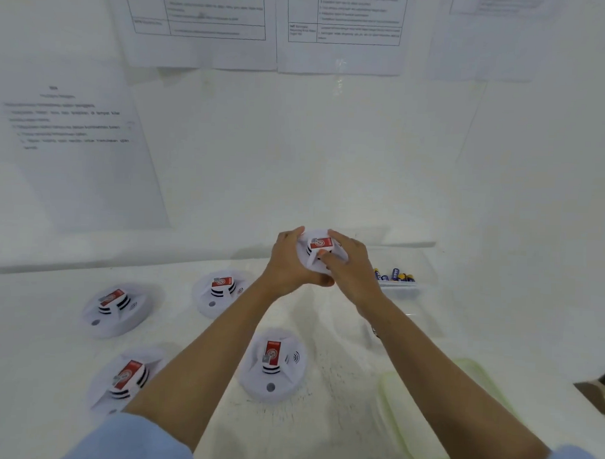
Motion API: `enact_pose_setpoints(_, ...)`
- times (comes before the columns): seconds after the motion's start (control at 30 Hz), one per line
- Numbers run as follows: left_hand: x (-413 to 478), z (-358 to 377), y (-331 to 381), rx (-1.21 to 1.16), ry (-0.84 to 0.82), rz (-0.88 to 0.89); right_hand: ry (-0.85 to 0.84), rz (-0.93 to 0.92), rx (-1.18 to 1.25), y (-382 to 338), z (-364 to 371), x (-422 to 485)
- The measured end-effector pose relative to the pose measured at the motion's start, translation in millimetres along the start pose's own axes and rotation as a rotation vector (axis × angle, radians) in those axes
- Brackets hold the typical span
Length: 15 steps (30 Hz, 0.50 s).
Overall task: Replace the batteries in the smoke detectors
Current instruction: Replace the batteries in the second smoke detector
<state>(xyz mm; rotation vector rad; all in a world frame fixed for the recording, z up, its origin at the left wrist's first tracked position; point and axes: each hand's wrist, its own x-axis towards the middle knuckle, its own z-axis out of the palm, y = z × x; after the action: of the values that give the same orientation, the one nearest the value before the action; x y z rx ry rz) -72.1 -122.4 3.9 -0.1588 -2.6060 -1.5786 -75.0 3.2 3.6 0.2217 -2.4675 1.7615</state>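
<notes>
Translucent green lid (424, 426) lies nearest, flat on the white table (321, 436). Four round white plastic detectors (272, 365) sit left. Beyond them, left hand (288, 263) and right hand (353, 265) both grip a fifth detector (323, 245). Clear tub (426, 264) behind it holds blue-yellow batteries (395, 275).

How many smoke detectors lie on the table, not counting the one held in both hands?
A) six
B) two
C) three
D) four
D: on the table lie the far-left detector, near-left detector, back detector and front detector; the left hand and right hand hold the fifth detector.
</notes>
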Motion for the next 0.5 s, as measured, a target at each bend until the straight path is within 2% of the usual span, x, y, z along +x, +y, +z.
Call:
enact_pose_setpoints(0.3,2.5,70.9,30.1,0.037,-0.070,-0.025,-0.093,-0.060,0.017,9.6,-85.1,-12.8)
enact_pose_setpoints(0.4,3.2,87.9,32.5,-0.052,-0.010,-0.050,-0.210,-0.043,0.214,14.2,-113.5,-9.1)
enact_pose_setpoints(0.5,2.5,96.1,33.4,-0.319,0.057,-0.051,-0.239,0.022,0.465,17.6,-134.5,-1.5)
